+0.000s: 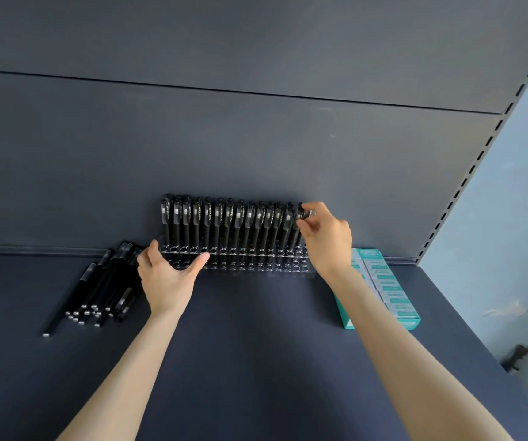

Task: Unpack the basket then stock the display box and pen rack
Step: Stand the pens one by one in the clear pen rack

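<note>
A clear plastic pen rack [256, 265] stands against the dark back panel, its rear row filled with several upright black pens [224, 221]. My right hand [326, 237] pinches the top of the rightmost pen [302, 214] in that row. My left hand [170, 275] rests at the rack's left end, thumb stretched along its front holes. A loose pile of black pens [103, 288] lies on the shelf left of the rack. A teal display box [383, 288] filled with small packs sits to the right. No basket is in view.
The dark shelf [256, 361] runs toward me, with bare surface in front of the rack. A slotted upright [479, 160] rises at the right, beside a pale blue wall. A dark object [523, 353] lies beyond the shelf's right edge.
</note>
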